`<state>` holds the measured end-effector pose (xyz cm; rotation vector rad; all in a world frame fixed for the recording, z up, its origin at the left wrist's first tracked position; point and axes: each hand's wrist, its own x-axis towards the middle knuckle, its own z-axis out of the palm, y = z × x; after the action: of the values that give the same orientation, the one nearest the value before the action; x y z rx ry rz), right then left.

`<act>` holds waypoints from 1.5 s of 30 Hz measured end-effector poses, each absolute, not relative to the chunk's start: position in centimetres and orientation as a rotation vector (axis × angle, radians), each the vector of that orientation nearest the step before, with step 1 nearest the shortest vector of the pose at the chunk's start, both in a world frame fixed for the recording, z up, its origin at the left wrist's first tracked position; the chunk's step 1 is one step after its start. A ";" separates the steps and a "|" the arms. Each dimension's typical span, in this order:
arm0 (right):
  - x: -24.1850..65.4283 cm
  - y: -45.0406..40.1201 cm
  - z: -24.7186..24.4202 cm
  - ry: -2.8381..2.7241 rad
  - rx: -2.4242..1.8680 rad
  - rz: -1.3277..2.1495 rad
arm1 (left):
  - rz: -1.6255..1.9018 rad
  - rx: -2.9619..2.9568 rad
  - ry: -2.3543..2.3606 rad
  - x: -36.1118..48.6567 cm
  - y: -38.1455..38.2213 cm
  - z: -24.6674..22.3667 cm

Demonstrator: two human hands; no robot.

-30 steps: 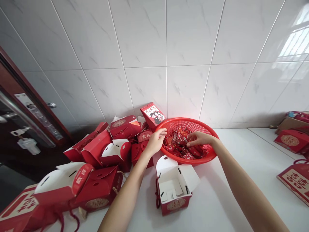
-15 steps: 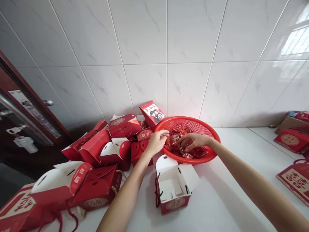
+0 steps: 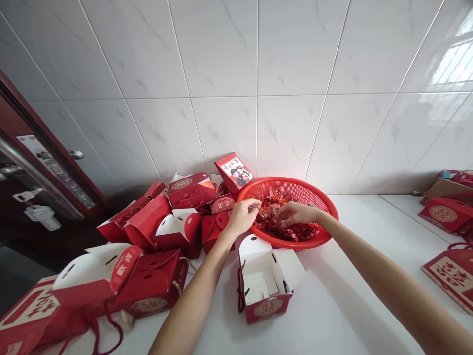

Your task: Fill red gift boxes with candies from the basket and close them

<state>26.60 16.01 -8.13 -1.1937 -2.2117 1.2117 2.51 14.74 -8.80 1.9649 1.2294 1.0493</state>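
Small red-wrapped candies lie heaped in a red plastic basket against the wall. My right hand is down inside the basket, its fingers closed around a wrapped candy at the top of the heap. At the basket's left rim, my left hand has its fingers curled together; what they hold, if anything, is hidden. An open red gift box with a white inside stands in front of the basket, its flaps raised, with nothing visible inside.
Several red gift boxes crowd the left, including one with an open white flap and a closed one. A printed box leans on the tiled wall. More red boxes lie at the right. A door with keys is at the left.
My right hand has shifted slightly up and left among the candies, and its fingers have drawn together. My left hand stays near the rim. The view has moved slightly.
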 end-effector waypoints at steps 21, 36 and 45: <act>23.5 11.8 -6.6 -1.851 -0.955 0.837 | 1.037 1.748 0.892 2.0 14.5 -8.1; 22.9 11.5 -6.9 -2.027 -1.000 0.782 | 1.152 1.597 0.918 2.5 15.2 -9.1; 22.9 11.3 -6.7 -2.027 -1.117 0.789 | 1.093 1.647 0.808 2.2 13.8 -8.3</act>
<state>22.89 11.32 -6.72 -1.1170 -2.0266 0.7891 2.17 13.76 -8.27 1.6467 0.8079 1.0931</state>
